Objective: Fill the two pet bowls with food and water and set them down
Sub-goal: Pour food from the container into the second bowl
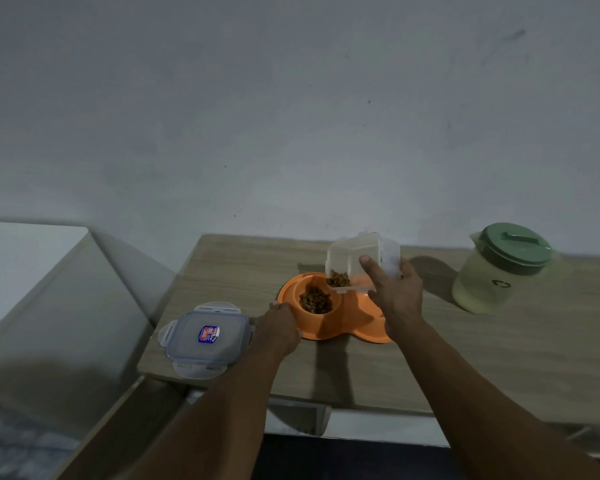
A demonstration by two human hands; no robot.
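Note:
An orange double pet bowl [326, 332] sits on the wooden table [499, 358]. Its left cup holds brown kibble [315, 300]; the right cup is mostly hidden behind my right hand. My right hand [397, 294] grips a clear plastic food container [355, 263], tipped over the bowl with kibble gathered at its lower edge. My left hand [279, 327] holds the bowl's left rim. A pale pitcher with a green lid [499, 268] stands at the right, holding liquid.
The container's clear lid [207, 337], with clip flaps and a blue label, lies on the table's front left corner. A white surface [25, 265] stands to the left, separated by a gap. A grey wall runs behind the table.

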